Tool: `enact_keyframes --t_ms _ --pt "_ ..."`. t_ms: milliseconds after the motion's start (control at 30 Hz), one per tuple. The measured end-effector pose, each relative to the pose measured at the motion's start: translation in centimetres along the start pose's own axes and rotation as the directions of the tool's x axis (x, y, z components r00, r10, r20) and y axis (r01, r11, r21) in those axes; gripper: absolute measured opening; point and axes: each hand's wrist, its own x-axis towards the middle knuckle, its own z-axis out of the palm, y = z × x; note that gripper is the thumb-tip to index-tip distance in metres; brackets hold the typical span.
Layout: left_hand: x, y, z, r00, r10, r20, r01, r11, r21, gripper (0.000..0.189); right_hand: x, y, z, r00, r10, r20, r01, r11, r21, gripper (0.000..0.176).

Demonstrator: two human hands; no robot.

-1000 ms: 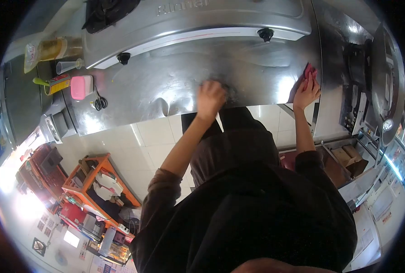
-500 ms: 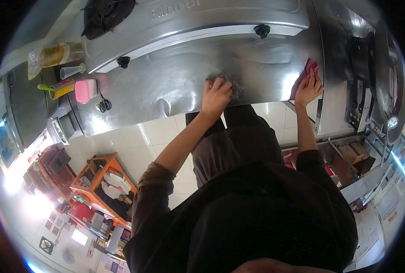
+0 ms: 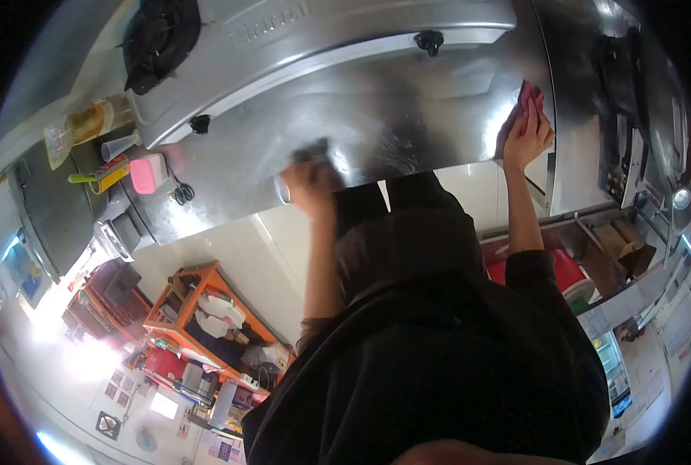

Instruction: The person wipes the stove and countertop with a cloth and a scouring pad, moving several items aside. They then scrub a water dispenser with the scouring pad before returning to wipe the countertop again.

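Observation:
My left hand (image 3: 310, 186), smeared by motion, is closed on a dark steel wool scourer (image 3: 315, 150). The scourer is against the stainless steel counter (image 3: 245, 167), close to its front edge. Over at the counter's right end, my right hand (image 3: 528, 139) has its fingers over a folded red cloth (image 3: 529, 98) on the metal. Wet-looking streaks shine on the steel between the two hands.
A silver gas stove (image 3: 345, 35) with black knobs stands along the back. To the left are scissors (image 3: 181, 192), a pink-lidded container (image 3: 148, 173), a yellow box (image 3: 113, 173) and a bottle (image 3: 97, 120). An orange shelf (image 3: 176, 325) is behind me.
My left hand has swept left along the counter with the scourer. My right hand stays at the right end with the cloth. The whole view has shifted slightly.

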Motion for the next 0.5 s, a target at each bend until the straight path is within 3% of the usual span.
enact_keyframes --t_ms 67,100,133,167,200,267,367,400,467,500 --pt "0.7 -2.6 -1.7 0.997 0.024 -0.075 -0.017 0.996 0.092 0.011 0.3 -0.1 0.2 1.0 0.008 -0.01 -0.008 1.0 -0.015 0.035" --pt "-0.2 -2.9 -0.6 0.98 0.159 -0.117 -0.141 0.978 0.151 0.012 0.2 -0.1 0.2 1.0 0.01 -0.006 -0.01 1.0 -0.029 0.035" --pt "-1.1 -0.7 0.4 0.989 0.144 0.017 -0.144 0.989 0.02 0.016 -0.1 -0.1 0.0 1.0 0.011 0.007 -0.01 0.999 -0.041 0.035" --pt "-2.3 1.9 2.5 0.956 0.288 0.054 -0.286 0.957 -0.035 0.014 -0.1 0.0 0.2 1.0 0.01 0.013 -0.01 0.999 -0.04 0.035" --pt "-4.0 2.5 5.5 0.914 0.353 0.2 -0.358 0.934 -0.015 0.014 0.0 0.3 0.3 1.0 -0.012 0.002 0.012 0.999 -0.042 0.034" --pt "-5.6 9.3 6.1 0.761 0.619 0.194 -0.613 0.784 -0.093 0.014 -0.2 0.2 0.3 0.999 -0.037 -0.006 0.037 0.998 -0.047 0.034" --pt "-5.0 5.1 4.3 0.836 0.523 0.163 -0.528 0.849 -0.018 0.015 0.3 0.0 0.4 0.999 -0.044 -0.008 0.043 0.998 -0.038 0.032" --pt "-5.5 1.7 3.8 0.936 0.327 0.133 -0.333 0.943 0.024 0.014 0.3 0.0 0.5 0.999 -0.046 -0.016 0.046 0.998 -0.045 0.032" --pt "-3.9 -1.0 -0.8 0.962 0.237 -0.139 -0.228 0.97 0.078 0.012 -0.2 0.3 0.1 0.999 -0.047 -0.009 0.046 0.997 -0.058 0.032" --pt "-4.4 -1.2 -0.9 0.975 0.151 -0.161 -0.142 0.988 0.063 0.013 -0.1 0.4 0.2 0.998 -0.055 -0.015 0.054 0.997 -0.052 0.032"
